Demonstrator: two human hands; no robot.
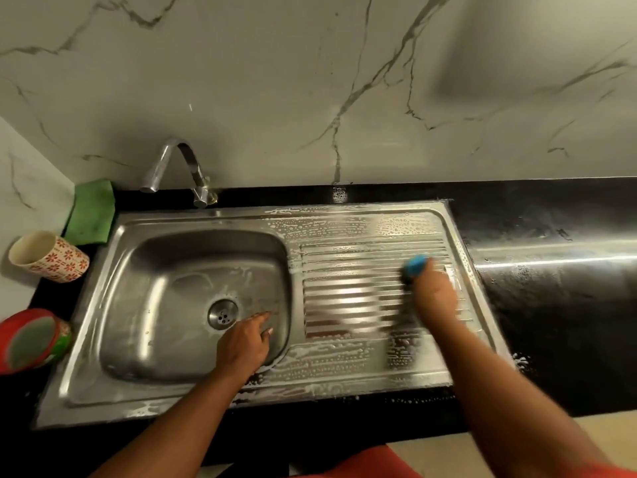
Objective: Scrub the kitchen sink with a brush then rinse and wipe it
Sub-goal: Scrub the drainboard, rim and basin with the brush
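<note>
The scrubbing stage is judged to be under way and not yet finished. A blue brush (pixel 416 265) is gripped in the right hand (pixel 435 298) and is held down on the ribbed draining board (pixel 351 294), toward its far right corner. Both brush and hand are blurred, so the exact set of the fingers cannot be made out beyond a closed grip around the handle.

The left hand (pixel 246 343) is kept open, with the forefinger stretched toward the drain (pixel 223 313). It is placed at the right side of the basin (pixel 165 305), and whether it presses on the steel cannot be told.

White suds are seen along the flat borders of the draining board and on the front rim of the sink (pixel 86 391). Thin soapy streaks are seen around the drain. The board is therefore taken as largely scrubbed, and the basin as only lightly covered.

No water is seen coming from the tap (pixel 179 167), so rinsing is judged not to have begun. A green cloth (pixel 93 215) is left lying on the counter (pixel 551 305) behind the sink's left corner, well apart from both hands, so wiping is also left to be done.
</note>
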